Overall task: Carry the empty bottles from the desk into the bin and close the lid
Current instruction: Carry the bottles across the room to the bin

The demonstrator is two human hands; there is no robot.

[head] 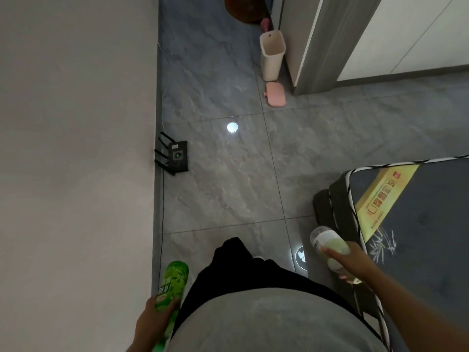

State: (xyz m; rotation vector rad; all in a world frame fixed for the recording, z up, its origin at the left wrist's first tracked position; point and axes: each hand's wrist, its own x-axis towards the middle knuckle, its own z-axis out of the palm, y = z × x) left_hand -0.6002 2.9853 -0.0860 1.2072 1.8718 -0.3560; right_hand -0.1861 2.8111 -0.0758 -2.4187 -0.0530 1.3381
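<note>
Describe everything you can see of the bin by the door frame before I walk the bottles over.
The tall, pale cream plastic bin stands upright on the grey tiled floor, far ahead, close against the grey door frame. It has a rounded rectangular body that narrows slightly toward the base. Its top is open and the inside looks empty, with a small dark spot on the inner back wall. Its pink lid lies flat on the floor just in front of it. Neither hand is near it.

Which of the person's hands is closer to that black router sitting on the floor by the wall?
Left. The left hand, holding a green bottle, is on the router's wall side; the right hand, holding a clear bottle, is across by the mattress.
</note>
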